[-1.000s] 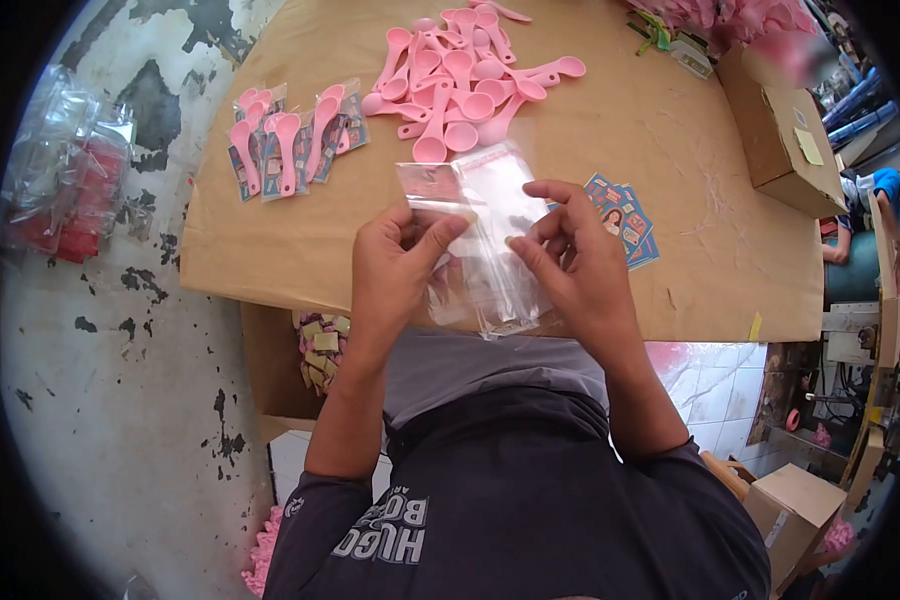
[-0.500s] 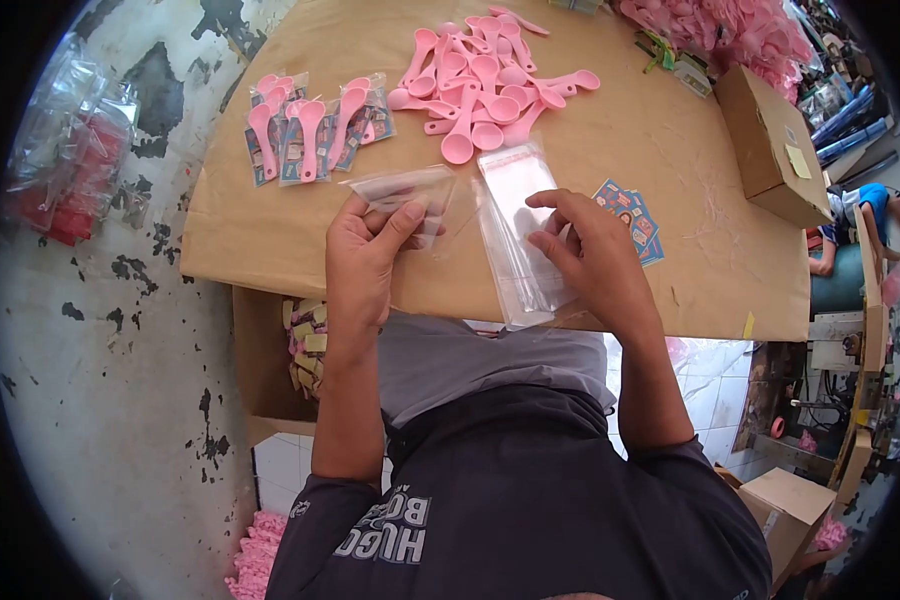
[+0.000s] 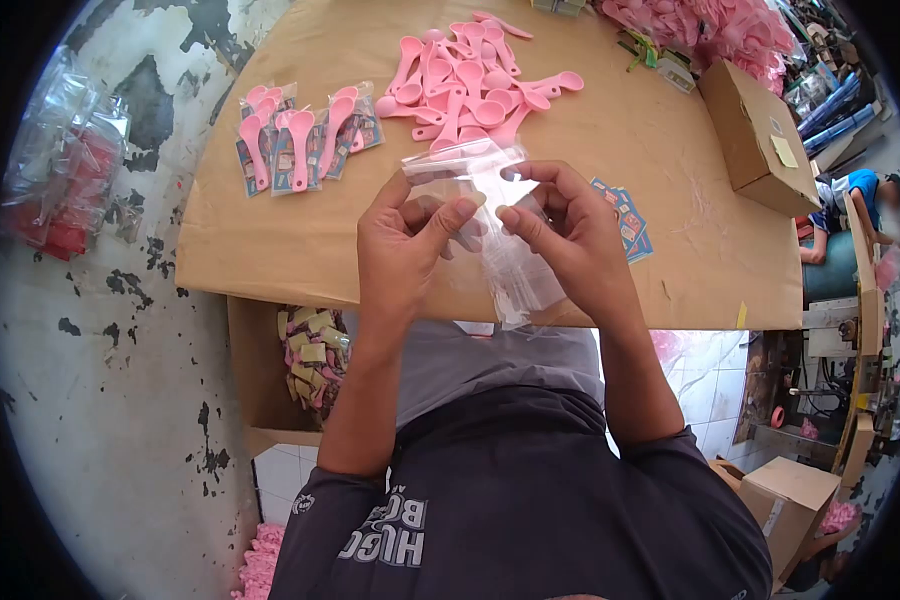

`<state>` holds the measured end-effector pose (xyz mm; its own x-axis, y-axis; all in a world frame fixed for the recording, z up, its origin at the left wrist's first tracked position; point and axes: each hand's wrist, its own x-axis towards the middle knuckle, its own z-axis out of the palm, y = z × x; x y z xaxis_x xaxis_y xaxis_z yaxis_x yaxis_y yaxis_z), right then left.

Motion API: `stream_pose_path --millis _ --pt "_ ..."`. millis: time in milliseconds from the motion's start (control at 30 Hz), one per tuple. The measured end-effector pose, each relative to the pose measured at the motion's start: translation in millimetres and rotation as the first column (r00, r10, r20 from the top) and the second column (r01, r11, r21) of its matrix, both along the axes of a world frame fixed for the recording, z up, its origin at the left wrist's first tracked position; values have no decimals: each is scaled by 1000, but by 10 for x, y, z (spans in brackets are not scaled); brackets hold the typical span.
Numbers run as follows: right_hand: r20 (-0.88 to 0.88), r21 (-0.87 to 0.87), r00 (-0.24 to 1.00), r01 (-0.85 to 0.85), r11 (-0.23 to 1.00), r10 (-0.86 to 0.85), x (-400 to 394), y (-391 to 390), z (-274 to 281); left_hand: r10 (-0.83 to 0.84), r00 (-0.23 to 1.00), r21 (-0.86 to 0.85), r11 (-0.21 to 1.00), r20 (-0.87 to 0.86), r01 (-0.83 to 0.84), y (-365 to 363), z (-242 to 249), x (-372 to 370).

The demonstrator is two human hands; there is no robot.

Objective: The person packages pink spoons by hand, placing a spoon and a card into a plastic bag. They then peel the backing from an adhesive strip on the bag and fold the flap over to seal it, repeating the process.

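From my end, going left to right, I see pink-spoon packs (image 3: 299, 152) beyond the left hand and off to its left, flat on the surface (image 3: 705, 230). Nearer me than that hand and lower, beneath the edge, sits an open carton of small wrapped pieces (image 3: 312, 362).

The left hand (image 3: 402, 245) is closed in a pinch, thumb against fingers, on a clear bag (image 3: 487, 185) in front of me, between the two hands. Straight beyond the bag lies a loose heap of pink spoons (image 3: 470, 74). A bundle of clear bags (image 3: 523, 292) hangs close by the right palm; I can't tell whether that palm bears it.

The right hand (image 3: 582, 240) also pinches the film, fingertips facing the left's. Just past its knuckles, to the right, lie blue printed cards (image 3: 627, 216), partly hidden, and farther right stands a cardboard box (image 3: 757, 135).

I judge the step in hand to be working one bag by its upper end; I make out nothing inside. The next move, I'd say, calls for light, even fingertip pressure, so the thin layers don't cling or crease.
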<state>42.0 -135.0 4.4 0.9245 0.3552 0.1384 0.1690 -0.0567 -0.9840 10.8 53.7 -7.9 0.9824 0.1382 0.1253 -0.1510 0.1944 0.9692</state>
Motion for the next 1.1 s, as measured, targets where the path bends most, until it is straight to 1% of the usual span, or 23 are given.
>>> stream_pose_path --millis 33,100,133,200,233,300,333,400,433,500,533,567,633,667,700,733,767,800,867,933,1000,1033,1100 --pt "5 3 1000 -3 1000 3 -10 -27 1 3 1000 3 1000 5 -3 26 -4 16" --pt "68 -38 995 70 997 -67 -45 -79 -21 71 997 57 996 3 -71 140 -80 30" --pt "57 -36 996 70 997 -68 -59 -125 -31 70 997 60 996 -8 -70 200 -112 15" --pt "29 -73 993 120 990 -118 -54 -208 -12 209 977 21 978 -39 -208 333 -143 27" --pt "30 -68 992 121 990 -119 -39 -222 -15 208 978 25 978 -36 -207 386 -161 30" --pt "57 -282 988 155 947 -145 -43 -256 -51 257 963 -77 962 -78 -263 449 -205 -9" --pt "45 -283 988 157 946 -150 -51 -258 -64 252 964 -73 963 -90 -258 449 -223 -29" --pt "74 -361 986 163 918 -146 -80 -205 -52 162 979 -271 943 -126 -192 437 -203 -85" --pt "77 -361 985 173 916 -156 -76 -203 -50 153 981 -273 945 -124 -182 432 -175 -97" --pt "260 -461 959 224 859 -111 -87 -272 -51 105 978 -402 900 -178 -169 385 -172 -115" --pt "387 -498 917 292 816 -92 -99 -321 -32 82 979 -410 899 -188 -154 393 -207 -106" --pt "377 -510 920 301 806 -106 -112 -398 -3 66 979 -454 879 -191 -148 424 -240 -109" --pt "341 -538 916 375 755 -212 -72 -539 93 48 983 -501 855 -177 -132 393 -241 -90" --pt "371 -567 891 440 697 -261 -41 -638 90 50 982 -543 827 -182 -143 369 -230 -80" --pt "377 -565 889 444 695 -262 -20 -736 99 53 980 -582 798 -194 -159 360 -230 -74" --pt "443 -632 857 508 585 -265 -7 -832 88 51 979 -582 798 -196 -158 364 -245 -47" --pt "499 -690 829 557 462 -253 -13 -913 58 14 989 -589 802 -148 -99 365 -284 -42" --pt "511 -699 827 559 447 -235 -16 -970 8 -25 994 -593 804 -107 -44 362 -323 -84" --pt "499 -710 835 548 442 -233 -41 -1028 -131 -29 993 -592 805 -116 -46 284 -294 -96" --pt "502 -711 833 551 436 -233 3 -1061 -135 -35 994 -590 806 -107 -35 203 -252 -49" --pt "391 -702 872 490 517 -295 30 -1076 -145 -30 992 -558 828 -121 -43 157 -272 -76" --pt "389 -704 874 486 518 -291 34 -1081 -129 -26 992 -560 827 -124 -48 140 -302 -98" --pt "133 -659 916 367 657 -379 99 -1087 -39 -39 995 -548 836 -96 -20 122 -326 -73"
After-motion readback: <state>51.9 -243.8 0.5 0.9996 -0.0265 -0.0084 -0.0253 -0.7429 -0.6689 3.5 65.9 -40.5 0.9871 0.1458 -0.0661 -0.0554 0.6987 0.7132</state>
